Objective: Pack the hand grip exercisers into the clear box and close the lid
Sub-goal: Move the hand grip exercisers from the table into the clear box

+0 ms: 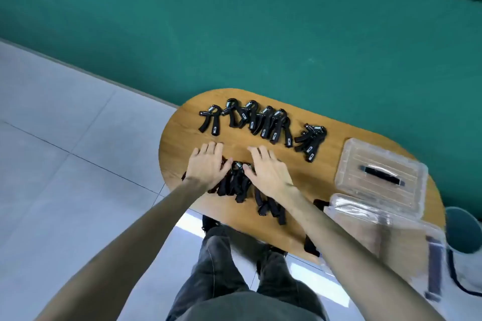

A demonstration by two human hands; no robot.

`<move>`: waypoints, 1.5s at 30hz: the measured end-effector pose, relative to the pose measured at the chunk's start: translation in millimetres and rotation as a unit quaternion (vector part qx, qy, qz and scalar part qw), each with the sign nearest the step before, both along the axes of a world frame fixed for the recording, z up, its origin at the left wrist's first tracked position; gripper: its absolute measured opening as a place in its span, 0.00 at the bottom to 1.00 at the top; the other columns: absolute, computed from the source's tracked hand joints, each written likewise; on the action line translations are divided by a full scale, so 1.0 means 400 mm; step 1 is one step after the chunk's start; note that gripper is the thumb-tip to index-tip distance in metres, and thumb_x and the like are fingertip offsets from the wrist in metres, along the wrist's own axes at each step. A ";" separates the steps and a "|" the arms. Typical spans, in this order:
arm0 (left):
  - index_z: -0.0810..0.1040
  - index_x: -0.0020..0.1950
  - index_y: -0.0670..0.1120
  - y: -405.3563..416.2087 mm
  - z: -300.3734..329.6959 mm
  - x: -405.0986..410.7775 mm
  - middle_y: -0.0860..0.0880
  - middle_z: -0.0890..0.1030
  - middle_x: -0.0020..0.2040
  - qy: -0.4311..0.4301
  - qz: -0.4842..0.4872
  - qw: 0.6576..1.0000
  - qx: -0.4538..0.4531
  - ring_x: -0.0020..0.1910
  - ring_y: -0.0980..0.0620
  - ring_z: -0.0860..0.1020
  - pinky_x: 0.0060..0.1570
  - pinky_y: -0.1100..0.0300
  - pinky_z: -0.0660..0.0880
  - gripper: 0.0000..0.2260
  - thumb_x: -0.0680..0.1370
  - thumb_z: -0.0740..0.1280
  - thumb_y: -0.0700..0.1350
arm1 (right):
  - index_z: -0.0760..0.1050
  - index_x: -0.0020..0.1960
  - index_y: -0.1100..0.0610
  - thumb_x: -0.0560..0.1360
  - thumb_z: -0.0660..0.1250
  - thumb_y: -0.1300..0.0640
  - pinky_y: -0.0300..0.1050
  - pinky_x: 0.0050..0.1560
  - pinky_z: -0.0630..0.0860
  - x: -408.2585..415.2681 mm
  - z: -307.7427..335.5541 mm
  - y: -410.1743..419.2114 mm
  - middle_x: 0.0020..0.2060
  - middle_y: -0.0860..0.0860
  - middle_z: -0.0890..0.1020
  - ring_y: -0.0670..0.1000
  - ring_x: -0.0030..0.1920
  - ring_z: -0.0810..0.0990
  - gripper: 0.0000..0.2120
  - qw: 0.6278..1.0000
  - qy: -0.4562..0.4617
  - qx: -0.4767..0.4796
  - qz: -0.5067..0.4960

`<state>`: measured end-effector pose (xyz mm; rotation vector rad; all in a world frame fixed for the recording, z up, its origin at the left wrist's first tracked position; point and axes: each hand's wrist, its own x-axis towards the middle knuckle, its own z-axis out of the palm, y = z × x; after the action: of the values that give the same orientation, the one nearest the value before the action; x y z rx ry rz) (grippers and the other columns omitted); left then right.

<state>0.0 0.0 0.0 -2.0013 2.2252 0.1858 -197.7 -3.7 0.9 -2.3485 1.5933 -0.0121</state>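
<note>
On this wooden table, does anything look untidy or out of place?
Yes. The near hand grip exercisers lie in a tangled heap under both hands, unlike the tidy far row. The clear box overhangs the table's near edge, so it might tip. Its lid lies apart on the table.

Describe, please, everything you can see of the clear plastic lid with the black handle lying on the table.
The clear plastic lid with the black handle is a see-through rectangle with rounded corners, a raised rim and shallow ribs running across its top. A straight black bar handle sits in a recess at its middle. It is off the box, lying flat on the right part of the oval wooden table, just beyond the open clear plastic box. Neither hand touches it, and no exerciser lies on it.
</note>
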 end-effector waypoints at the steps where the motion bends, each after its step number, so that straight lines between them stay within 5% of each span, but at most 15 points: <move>1: 0.73 0.62 0.44 -0.004 -0.009 0.025 0.44 0.78 0.56 0.000 0.000 1.000 0.019 0.55 0.43 0.76 0.54 0.47 0.72 0.22 0.82 0.54 0.60 | 0.62 0.74 0.54 0.82 0.55 0.41 0.51 0.38 0.80 0.034 -0.009 -0.002 0.60 0.54 0.72 0.56 0.55 0.76 0.25 1.000 0.001 0.011 0.003; 13: 0.68 0.71 0.45 -0.051 -0.237 0.319 0.45 0.77 0.59 0.027 -0.001 0.995 0.100 0.55 0.43 0.76 0.52 0.47 0.72 0.32 0.80 0.42 0.65 | 0.61 0.76 0.51 0.82 0.53 0.39 0.50 0.32 0.79 0.284 -0.190 -0.101 0.57 0.54 0.73 0.56 0.51 0.76 0.27 0.997 0.068 0.042 -0.015; 21: 0.62 0.76 0.44 -0.046 -0.437 0.344 0.43 0.73 0.67 0.034 0.036 0.984 0.170 0.59 0.42 0.75 0.55 0.47 0.75 0.31 0.82 0.45 0.63 | 0.65 0.74 0.55 0.82 0.56 0.41 0.47 0.26 0.74 0.348 -0.355 -0.233 0.54 0.56 0.74 0.56 0.48 0.77 0.26 0.995 0.092 0.041 0.014; 28: 0.44 0.83 0.48 -0.066 -0.580 0.317 0.42 0.54 0.82 0.073 0.061 0.978 0.188 0.70 0.41 0.68 0.65 0.43 0.72 0.34 0.83 0.46 0.65 | 0.61 0.75 0.54 0.81 0.55 0.42 0.52 0.40 0.80 0.419 -0.484 -0.389 0.61 0.58 0.70 0.58 0.56 0.73 0.26 0.997 0.063 0.037 0.022; 32: 0.41 0.83 0.47 -0.051 -0.638 0.310 0.43 0.43 0.83 0.077 0.061 0.986 0.132 0.64 0.43 0.70 0.59 0.48 0.75 0.35 0.83 0.48 0.64 | 0.60 0.76 0.54 0.81 0.55 0.42 0.58 0.50 0.80 0.457 -0.563 -0.483 0.68 0.60 0.68 0.60 0.60 0.73 0.27 0.999 0.049 0.010 0.012; 38: 0.45 0.83 0.50 -0.055 -0.666 0.327 0.45 0.40 0.83 0.080 0.046 0.991 0.095 0.52 0.44 0.72 0.52 0.48 0.74 0.33 0.84 0.49 0.64 | 0.55 0.79 0.53 0.81 0.56 0.41 0.61 0.60 0.73 0.526 -0.650 -0.565 0.76 0.62 0.61 0.65 0.71 0.65 0.31 0.998 0.059 -0.011 0.015; 45: 0.43 0.83 0.54 -0.080 -0.680 0.355 0.48 0.40 0.83 0.124 0.036 0.986 0.107 0.54 0.44 0.69 0.56 0.45 0.74 0.33 0.82 0.53 0.62 | 0.52 0.81 0.49 0.79 0.57 0.41 0.64 0.65 0.70 0.579 -0.728 -0.568 0.80 0.61 0.54 0.69 0.78 0.52 0.34 1.000 0.021 0.010 -0.018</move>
<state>142.2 -32.2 -271.9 -2.0370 2.1595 0.6872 34.1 -230.8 -290.4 -2.3198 1.6469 0.0446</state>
